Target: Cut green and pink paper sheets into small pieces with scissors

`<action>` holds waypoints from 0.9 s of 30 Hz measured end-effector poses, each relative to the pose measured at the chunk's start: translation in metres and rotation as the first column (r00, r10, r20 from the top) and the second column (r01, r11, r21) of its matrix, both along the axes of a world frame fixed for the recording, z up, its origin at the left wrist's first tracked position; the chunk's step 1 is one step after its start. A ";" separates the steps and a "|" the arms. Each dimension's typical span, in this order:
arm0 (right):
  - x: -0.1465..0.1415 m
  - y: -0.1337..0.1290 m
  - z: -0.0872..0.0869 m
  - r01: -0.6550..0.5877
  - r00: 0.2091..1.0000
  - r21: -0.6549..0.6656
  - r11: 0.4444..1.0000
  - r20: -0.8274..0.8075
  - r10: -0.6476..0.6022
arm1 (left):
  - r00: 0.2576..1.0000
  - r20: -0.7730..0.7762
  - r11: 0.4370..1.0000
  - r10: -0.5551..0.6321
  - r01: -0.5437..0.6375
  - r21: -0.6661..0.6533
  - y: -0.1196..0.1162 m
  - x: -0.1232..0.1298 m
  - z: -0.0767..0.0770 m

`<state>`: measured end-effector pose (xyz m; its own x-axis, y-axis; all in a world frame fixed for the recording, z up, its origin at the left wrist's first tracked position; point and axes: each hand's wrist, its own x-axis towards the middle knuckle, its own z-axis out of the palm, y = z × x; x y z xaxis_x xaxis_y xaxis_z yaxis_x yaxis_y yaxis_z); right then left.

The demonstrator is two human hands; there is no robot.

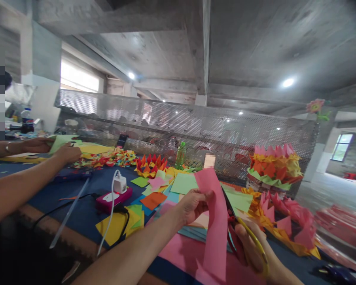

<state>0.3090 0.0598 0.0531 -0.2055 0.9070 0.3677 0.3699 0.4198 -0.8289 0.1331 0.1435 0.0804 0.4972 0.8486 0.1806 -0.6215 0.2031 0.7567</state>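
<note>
A long pink paper strip [215, 221] hangs upright in front of me, its upper part pinched between the thumb and fingers of my left hand [197, 206]. My right hand [250, 241] is closed round the handles of scissors [259, 245] with red and yellow on them. The dark blades run up along the strip's right edge. Behind and beneath lie stacked papers, among them light green sheets [184, 183], blue ones and a larger pink sheet [180, 251].
At left, another person's hands [67, 152] hold green paper. A magenta power strip [114, 199] with a white charger, a green bottle [180, 155], paper scraps [106, 159] and folded paper crowns [273, 168] stand on the blue-covered table. A perforated metal panel [166, 122] rises behind.
</note>
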 end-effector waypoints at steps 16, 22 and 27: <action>0.000 -0.005 0.021 -0.133 0.985 0.152 0.979 0.128 0.114 | 0.993 -0.115 0.999 0.028 -0.024 0.031 0.000 0.004 -0.004; 0.003 -0.002 0.015 -0.104 0.992 0.140 0.985 0.087 0.092 | 0.993 -0.116 0.999 0.036 -0.036 0.006 -0.003 0.006 -0.004; 0.004 -0.003 0.012 -0.040 0.995 0.120 0.992 0.098 0.028 | 0.993 -0.119 1.000 0.002 -0.001 0.008 -0.004 0.007 -0.004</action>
<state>0.3129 0.0573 0.0648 -0.2749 0.8485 0.4523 0.4290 0.5292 -0.7321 0.1398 0.1391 0.0763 0.5140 0.8483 0.1270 -0.5273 0.1957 0.8268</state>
